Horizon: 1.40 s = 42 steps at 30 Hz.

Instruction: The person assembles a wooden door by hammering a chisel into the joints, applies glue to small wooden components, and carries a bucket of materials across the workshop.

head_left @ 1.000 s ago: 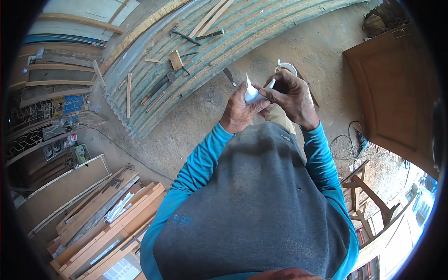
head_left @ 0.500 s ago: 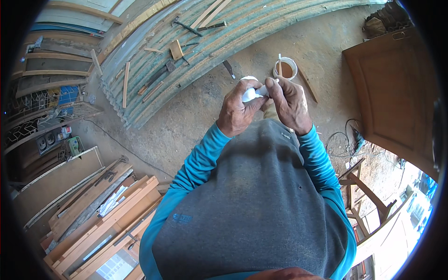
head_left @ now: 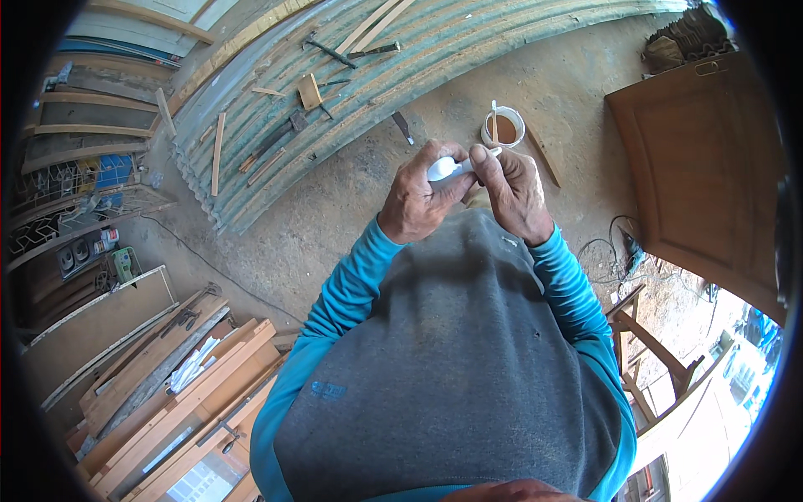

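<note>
In front of my chest, my left hand (head_left: pixel 411 199) is wrapped round a small white plastic bottle (head_left: pixel 442 169) with a tapering neck. My right hand (head_left: pixel 517 194) pinches the bottle's narrow end between thumb and fingers, and a pale tip pokes out past the thumb. Much of the bottle is hidden by my fingers. Beyond my right hand, a white bucket (head_left: pixel 520 125) of brown liquid stands on the floor with a flat stick (head_left: pixel 494 124) upright in it.
Corrugated sheets (head_left: pixel 276 180) carry a hammer (head_left: pixel 331 51), a wood block (head_left: pixel 310 91) and strips. A blade-like tool (head_left: pixel 403 128) lies on the floor. Brown panelled door (head_left: pixel 698 176) at right, wooden chair frame (head_left: pixel 661 351) below it, stacked boards (head_left: pixel 209 368) at lower left, cable (head_left: pixel 209 259) across the floor.
The view has shifted slightly. My right thumb has come further over the bottle's narrow end, and the bottle is turned a little; both hands keep hold of it.
</note>
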### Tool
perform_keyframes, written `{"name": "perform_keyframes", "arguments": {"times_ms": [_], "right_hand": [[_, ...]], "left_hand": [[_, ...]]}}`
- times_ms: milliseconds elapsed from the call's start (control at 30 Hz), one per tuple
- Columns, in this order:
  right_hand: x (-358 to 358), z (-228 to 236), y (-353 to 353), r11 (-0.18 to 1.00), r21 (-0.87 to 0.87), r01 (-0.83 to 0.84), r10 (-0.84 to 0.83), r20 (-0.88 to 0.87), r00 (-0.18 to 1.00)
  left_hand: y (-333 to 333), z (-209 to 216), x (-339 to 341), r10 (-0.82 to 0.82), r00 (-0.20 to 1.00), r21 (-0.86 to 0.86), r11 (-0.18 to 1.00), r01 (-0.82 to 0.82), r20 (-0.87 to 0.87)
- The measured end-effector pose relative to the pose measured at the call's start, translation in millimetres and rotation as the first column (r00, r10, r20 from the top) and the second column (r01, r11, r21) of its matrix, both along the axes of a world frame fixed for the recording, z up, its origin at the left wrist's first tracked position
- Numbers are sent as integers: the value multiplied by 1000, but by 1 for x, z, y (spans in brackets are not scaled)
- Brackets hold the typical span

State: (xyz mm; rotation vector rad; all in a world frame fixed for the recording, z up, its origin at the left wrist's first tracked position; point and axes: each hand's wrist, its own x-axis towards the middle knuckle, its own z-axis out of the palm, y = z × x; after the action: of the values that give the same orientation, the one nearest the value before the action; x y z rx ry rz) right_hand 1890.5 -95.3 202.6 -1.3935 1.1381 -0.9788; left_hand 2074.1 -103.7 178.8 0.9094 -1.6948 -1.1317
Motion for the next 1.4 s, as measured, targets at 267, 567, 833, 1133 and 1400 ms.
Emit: {"name": "perform_keyframes", "arguments": {"times_ms": [267, 567, 833, 1133, 1400], "right_hand": [[8, 31, 13, 882, -394, -257, 186, -208, 960], [16, 65, 19, 968, -234, 93, -66, 122, 990], [40, 41, 15, 990, -126, 70, -75, -35, 997], [63, 32, 6, 989, 136, 49, -88, 301, 950], [80, 39, -12, 971, 33, -238, 225, 220, 949]], "left_hand": [[8, 25, 42, -319, 784, 426, 699, 574, -533], [16, 29, 59, -252, 714, 370, 717, 591, -653], [20, 15, 68, -111, 655, 339, 784, 519, -747], [18, 0, 85, -56, 630, 338, 806, 487, -775], [12, 9, 88, -73, 782, 369, 852, 372, -620]]}}
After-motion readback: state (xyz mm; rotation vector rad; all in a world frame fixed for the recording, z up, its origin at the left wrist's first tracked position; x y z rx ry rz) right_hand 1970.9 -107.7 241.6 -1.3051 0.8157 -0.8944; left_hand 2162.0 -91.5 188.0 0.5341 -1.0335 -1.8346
